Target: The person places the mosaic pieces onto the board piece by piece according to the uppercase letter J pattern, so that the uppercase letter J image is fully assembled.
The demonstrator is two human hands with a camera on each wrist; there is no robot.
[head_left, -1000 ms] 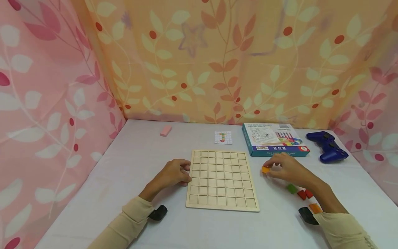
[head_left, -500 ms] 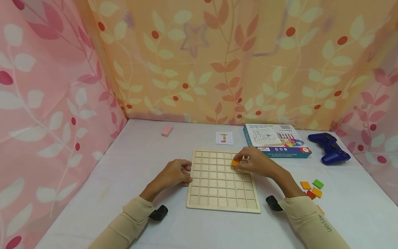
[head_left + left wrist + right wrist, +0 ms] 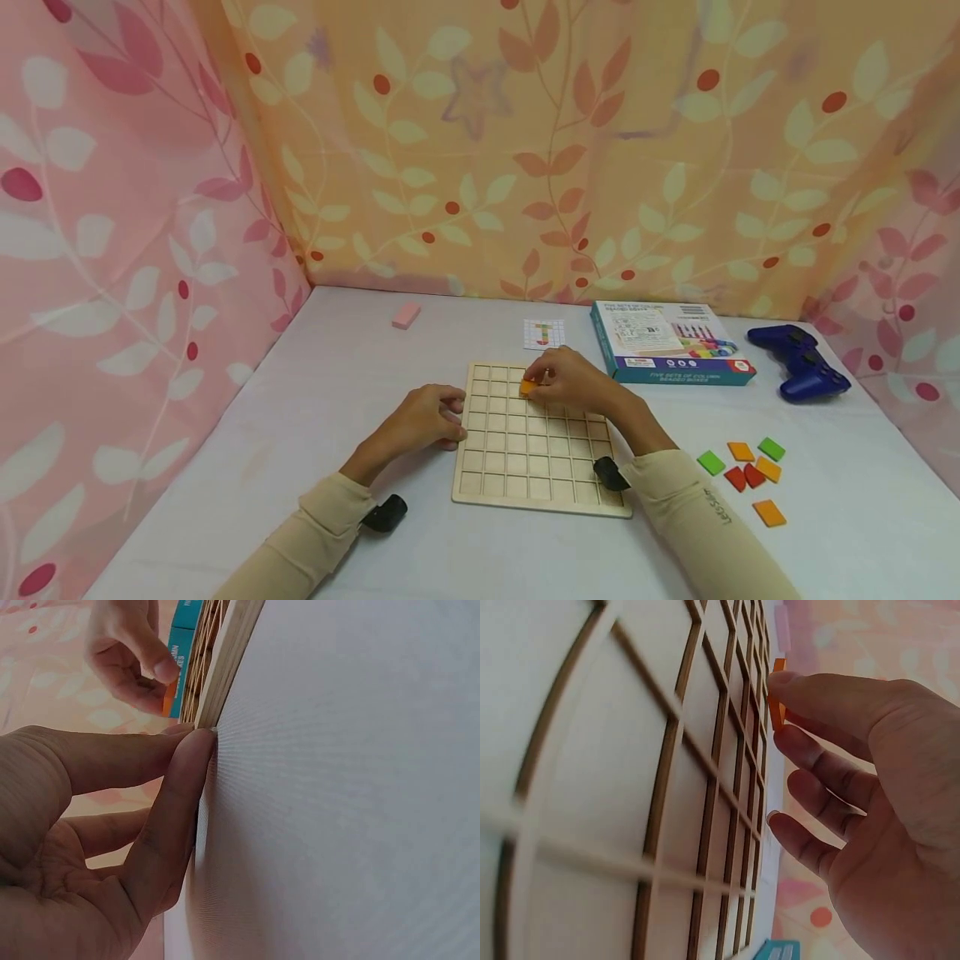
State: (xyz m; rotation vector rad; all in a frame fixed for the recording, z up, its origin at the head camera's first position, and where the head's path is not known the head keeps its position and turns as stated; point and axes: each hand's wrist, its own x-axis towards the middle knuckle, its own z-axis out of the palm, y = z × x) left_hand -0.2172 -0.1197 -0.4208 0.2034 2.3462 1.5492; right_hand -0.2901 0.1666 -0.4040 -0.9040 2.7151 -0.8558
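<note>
A pale wooden grid board (image 3: 498,462) lies flat on the white table. My left hand (image 3: 422,418) holds its left edge; in the left wrist view the thumb and a finger come together at the board's rim (image 3: 229,667). Above the board's upper part, my right hand (image 3: 576,382) pinches an orange square tile (image 3: 527,387) between thumb and forefinger. The right wrist view has that tile edge-on (image 3: 778,701), close over the grid, with the other fingers spread loosely below. Just behind the board lies a small grid card (image 3: 543,333) with a coloured pattern.
Right of the board lie loose tiles: orange (image 3: 769,512), green (image 3: 711,462) and red (image 3: 736,477). A teal-edged box (image 3: 678,375) and a blue game controller (image 3: 801,362) stand at the back right. A pink block (image 3: 406,315) lies at the back left.
My right hand has carried the orange tile leftward from the table beside the board to over the board's upper part. The left hand has stayed at the board's edge.
</note>
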